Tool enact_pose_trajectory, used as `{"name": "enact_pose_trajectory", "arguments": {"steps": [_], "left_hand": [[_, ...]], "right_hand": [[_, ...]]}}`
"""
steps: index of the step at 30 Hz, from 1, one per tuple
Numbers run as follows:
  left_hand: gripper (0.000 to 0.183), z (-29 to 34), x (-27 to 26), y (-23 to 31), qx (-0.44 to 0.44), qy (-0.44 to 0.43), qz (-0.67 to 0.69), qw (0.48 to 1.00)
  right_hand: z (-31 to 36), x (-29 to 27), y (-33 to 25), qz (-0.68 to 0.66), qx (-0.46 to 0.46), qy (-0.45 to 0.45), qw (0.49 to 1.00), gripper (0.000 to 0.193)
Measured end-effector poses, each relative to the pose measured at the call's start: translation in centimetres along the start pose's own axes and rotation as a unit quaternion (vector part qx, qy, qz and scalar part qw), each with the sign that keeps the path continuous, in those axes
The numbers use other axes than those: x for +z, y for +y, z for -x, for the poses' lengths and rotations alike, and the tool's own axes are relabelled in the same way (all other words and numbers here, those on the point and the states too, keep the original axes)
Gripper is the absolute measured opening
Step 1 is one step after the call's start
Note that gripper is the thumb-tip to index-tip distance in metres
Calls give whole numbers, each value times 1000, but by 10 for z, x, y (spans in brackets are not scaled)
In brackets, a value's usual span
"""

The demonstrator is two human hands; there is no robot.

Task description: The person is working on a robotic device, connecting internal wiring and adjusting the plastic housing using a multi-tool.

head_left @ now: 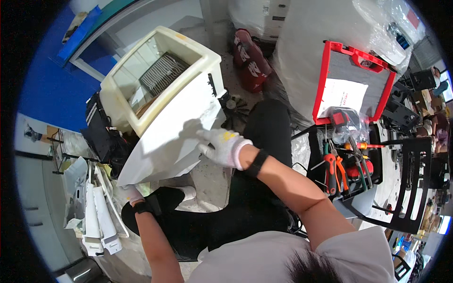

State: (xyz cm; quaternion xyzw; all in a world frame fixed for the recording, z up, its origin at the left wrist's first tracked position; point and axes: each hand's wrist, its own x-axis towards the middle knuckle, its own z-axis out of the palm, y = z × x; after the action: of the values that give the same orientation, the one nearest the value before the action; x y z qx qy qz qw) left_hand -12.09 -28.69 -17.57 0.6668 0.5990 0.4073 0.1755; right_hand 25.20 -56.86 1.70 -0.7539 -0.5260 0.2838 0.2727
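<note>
White panel (160, 146) sits at the near side of the cream plastic housing (207, 55); left hand (132, 194), gloved, is at the panel's corner below the housing, fingers mostly hidden, can't tell if grasping. Right hand (222, 147), also gloved, is over the panel's right edge, nearer the housing's lower right, fingers partly extended, can't tell whether they pinch that edge. Red bag (252, 70) just right of housing, open red-rimmed case (347, 61) and orange-handled pliers (341, 172) farther right, stacked white panels (96, 210) below left of it.
</note>
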Motion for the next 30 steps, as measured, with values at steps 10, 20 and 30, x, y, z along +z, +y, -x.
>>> {"name": "enact_pose_trajectory", "arguments": {"steps": [10, 20, 30], "left_hand": [[45, 3, -21, 67, -136, 68, 328, 933], [52, 20, -30, 100, -132, 142, 117, 974], [51, 18, -43, 107, -184, 158, 261, 934]], "right_hand": [[132, -134, -6, 240, 89, 305, 917, 30], [212, -125, 60, 334, 362, 22, 870, 41], [224, -108, 100, 194, 291, 75, 934, 18]]}}
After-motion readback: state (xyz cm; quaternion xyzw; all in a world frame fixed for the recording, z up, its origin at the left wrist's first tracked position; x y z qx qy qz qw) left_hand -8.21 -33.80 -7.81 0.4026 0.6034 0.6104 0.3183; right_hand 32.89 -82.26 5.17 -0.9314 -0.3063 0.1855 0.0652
